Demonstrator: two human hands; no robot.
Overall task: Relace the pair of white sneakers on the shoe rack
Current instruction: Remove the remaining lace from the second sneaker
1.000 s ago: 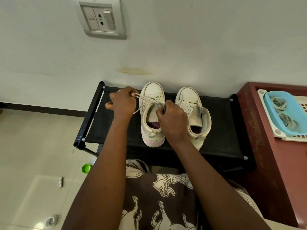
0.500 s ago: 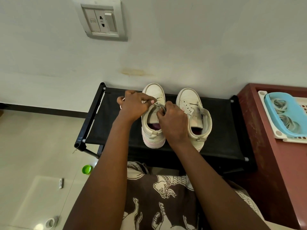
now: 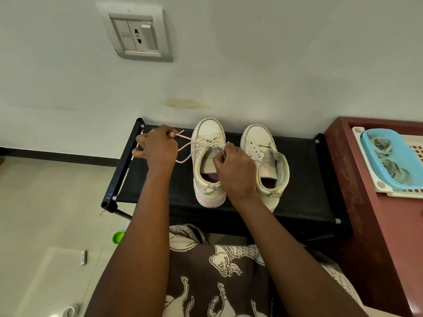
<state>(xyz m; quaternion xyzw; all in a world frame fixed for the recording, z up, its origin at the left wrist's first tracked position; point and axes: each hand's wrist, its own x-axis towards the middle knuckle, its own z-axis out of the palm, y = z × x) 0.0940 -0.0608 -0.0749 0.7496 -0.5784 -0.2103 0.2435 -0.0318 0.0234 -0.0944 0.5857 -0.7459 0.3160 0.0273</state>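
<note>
Left hand (image 3: 158, 147) leftward over black rack (image 3: 304, 179)

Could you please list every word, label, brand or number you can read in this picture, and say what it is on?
Nothing can be read.
Wall socket plate: small mark on its left module, too small to read.
White strip on the floor: dark print, too blurred to read.
White sneakers: no brand or lettering shows.

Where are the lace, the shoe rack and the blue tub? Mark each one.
lace (image 3: 184, 146): head view, a free strand, mid-span.
shoe rack (image 3: 304, 170): head view, bare black fabric shelf.
blue tub (image 3: 366, 137): head view, its left rim.
</note>
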